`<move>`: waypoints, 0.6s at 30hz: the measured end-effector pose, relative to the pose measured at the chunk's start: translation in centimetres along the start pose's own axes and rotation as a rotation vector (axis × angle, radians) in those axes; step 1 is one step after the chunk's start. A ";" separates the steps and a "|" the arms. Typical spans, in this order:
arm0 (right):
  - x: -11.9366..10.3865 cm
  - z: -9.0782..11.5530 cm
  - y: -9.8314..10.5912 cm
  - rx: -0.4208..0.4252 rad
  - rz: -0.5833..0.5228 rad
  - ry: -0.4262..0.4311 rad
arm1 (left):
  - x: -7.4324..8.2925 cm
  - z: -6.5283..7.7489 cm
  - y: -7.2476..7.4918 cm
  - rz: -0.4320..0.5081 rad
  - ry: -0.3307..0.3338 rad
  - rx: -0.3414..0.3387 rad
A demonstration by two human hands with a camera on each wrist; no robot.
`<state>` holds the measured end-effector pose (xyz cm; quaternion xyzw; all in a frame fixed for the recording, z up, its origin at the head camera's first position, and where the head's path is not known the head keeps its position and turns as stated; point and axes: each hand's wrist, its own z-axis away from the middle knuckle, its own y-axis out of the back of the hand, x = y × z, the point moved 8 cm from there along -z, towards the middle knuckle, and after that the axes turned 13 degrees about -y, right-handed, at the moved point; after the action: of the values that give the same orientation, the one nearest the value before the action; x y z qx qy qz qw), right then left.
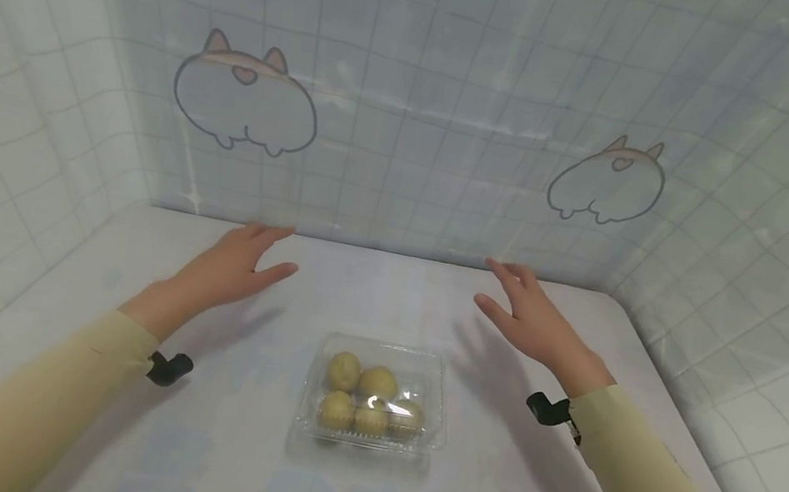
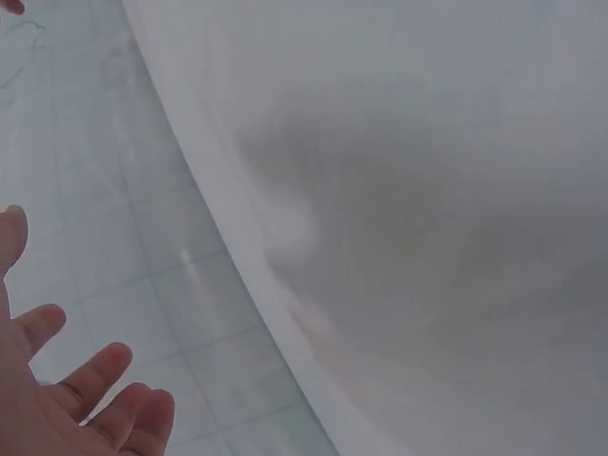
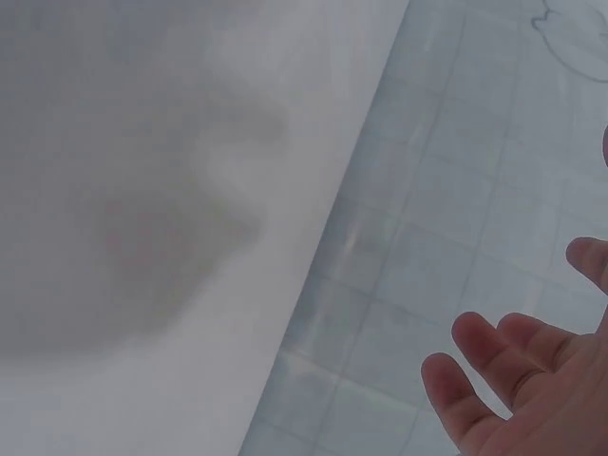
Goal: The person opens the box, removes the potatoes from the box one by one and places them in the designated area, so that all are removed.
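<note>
Closest up: clear plastic box (image 1: 420, 374) mid-table (image 1: 372, 297), lid apparently down, 5 yellowish balls (image 1: 344, 372) inside, gap at back right. Neither hand's touching it, so I'd guess 0 handling done, all of it left. Farther back, left hand (image 1: 232, 267) and right hand (image 1: 533, 316) hover apart, fingers loose, holding nothing. Behind: gridded backdrop (image 1: 426, 74), 2 cartoon outlines (image 1: 246, 103).

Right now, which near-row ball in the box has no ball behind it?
The right near-row ball; the left near-row ball has the far-left ball behind it, the middle near-row ball the far-middle ball.
</note>
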<state>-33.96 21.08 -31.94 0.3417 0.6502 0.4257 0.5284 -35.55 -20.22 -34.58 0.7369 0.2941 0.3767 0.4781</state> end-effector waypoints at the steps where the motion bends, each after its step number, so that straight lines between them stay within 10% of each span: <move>1: -0.1 0.3 -0.1 0.002 -0.003 0.008 | 0.3 0.2 0.0 0.006 -0.003 -0.002; 18: -1.5 6.5 -2.2 -0.035 -0.085 0.065 | 5.7 3.0 -1.1 0.124 -0.085 0.004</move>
<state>-27.25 20.08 -33.85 0.2906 0.6732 0.4252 0.5306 -30.05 -16.71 -34.85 0.7699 0.2281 0.3736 0.4644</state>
